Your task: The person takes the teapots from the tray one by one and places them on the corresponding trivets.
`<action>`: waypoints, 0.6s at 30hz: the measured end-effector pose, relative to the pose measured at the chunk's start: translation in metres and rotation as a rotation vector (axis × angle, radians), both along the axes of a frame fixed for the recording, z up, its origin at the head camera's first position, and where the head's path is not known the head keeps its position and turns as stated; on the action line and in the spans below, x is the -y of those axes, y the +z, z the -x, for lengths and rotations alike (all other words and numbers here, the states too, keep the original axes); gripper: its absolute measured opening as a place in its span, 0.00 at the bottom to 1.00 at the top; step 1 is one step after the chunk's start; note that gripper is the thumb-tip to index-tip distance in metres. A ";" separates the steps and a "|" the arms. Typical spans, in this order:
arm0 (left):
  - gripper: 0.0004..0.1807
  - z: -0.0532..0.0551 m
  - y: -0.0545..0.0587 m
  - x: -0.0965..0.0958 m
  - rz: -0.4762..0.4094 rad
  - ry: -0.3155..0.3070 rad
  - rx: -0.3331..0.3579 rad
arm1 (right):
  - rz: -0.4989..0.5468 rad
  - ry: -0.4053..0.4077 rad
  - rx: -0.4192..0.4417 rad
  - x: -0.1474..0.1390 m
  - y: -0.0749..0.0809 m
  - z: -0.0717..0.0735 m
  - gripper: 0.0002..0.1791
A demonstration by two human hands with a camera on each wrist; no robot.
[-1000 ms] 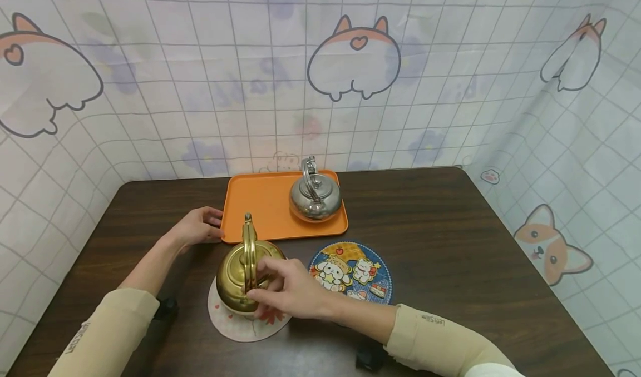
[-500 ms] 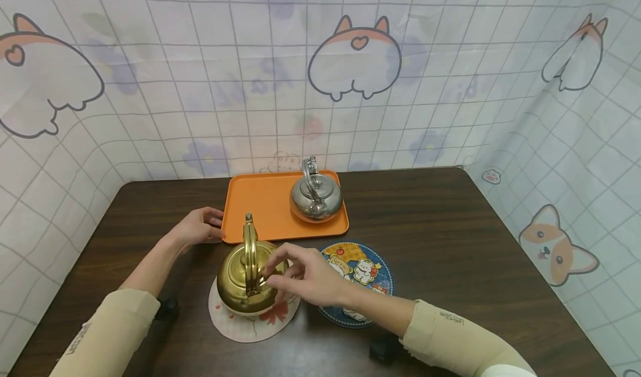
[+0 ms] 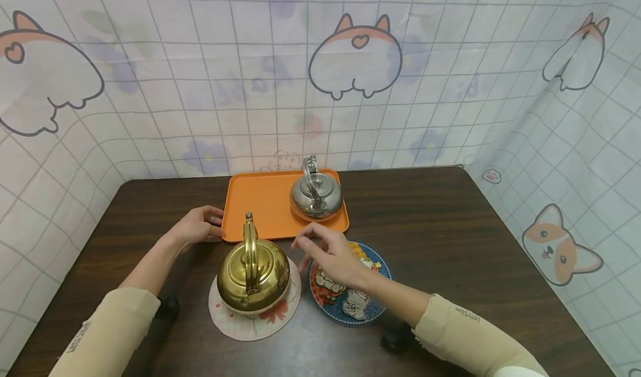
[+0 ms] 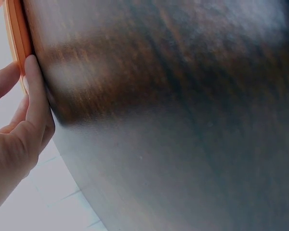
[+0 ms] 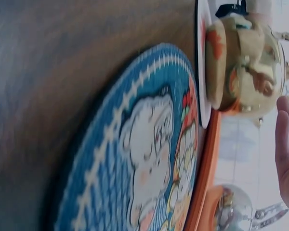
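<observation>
The fingertips of my left hand (image 3: 195,226) touch the left edge of the orange tray (image 3: 260,202), near its front corner. In the left wrist view, thumb and finger are at the tray's rim (image 4: 19,33). My right hand (image 3: 330,252) holds nothing, its fingers loosely bent over the blue round mat (image 3: 360,307) with cartoon prints. To its left a gold kettle (image 3: 235,288) stands upright on a white round mat (image 3: 225,321) with red flowers. The right wrist view has the gold kettle (image 5: 255,72) just beyond the fingers.
A silver kettle (image 3: 323,204) stands at the right end of the tray, behind my right hand. The dark wooden table (image 3: 425,227) ends at the back against a tiled-pattern curtain (image 3: 280,60) with dog drawings.
My right hand has let go of the gold kettle's handle and moved right and back, from the kettle to over the blue mat. The left hand stays at the tray edge.
</observation>
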State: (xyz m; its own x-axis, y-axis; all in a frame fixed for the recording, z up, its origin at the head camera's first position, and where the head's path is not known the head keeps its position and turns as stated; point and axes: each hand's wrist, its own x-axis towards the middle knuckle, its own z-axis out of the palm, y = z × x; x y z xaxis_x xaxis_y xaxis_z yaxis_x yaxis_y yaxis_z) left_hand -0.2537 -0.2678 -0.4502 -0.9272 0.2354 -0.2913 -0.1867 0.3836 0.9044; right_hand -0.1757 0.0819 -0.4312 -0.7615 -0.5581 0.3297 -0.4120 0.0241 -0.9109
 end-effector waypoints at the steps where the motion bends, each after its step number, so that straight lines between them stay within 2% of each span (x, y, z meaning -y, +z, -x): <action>1: 0.33 0.000 0.000 0.000 0.002 0.000 -0.002 | -0.003 -0.017 -0.004 -0.002 0.000 0.002 0.09; 5: 0.33 0.001 0.000 0.000 0.006 -0.002 -0.005 | -0.021 -0.089 -0.020 -0.010 0.003 0.012 0.09; 12: 0.33 0.001 0.000 0.000 0.006 -0.005 -0.004 | -0.031 -0.194 0.004 -0.023 0.006 0.033 0.12; 18: 0.33 0.001 0.000 -0.001 0.007 0.005 0.004 | 0.025 -0.243 0.003 -0.031 0.008 0.047 0.12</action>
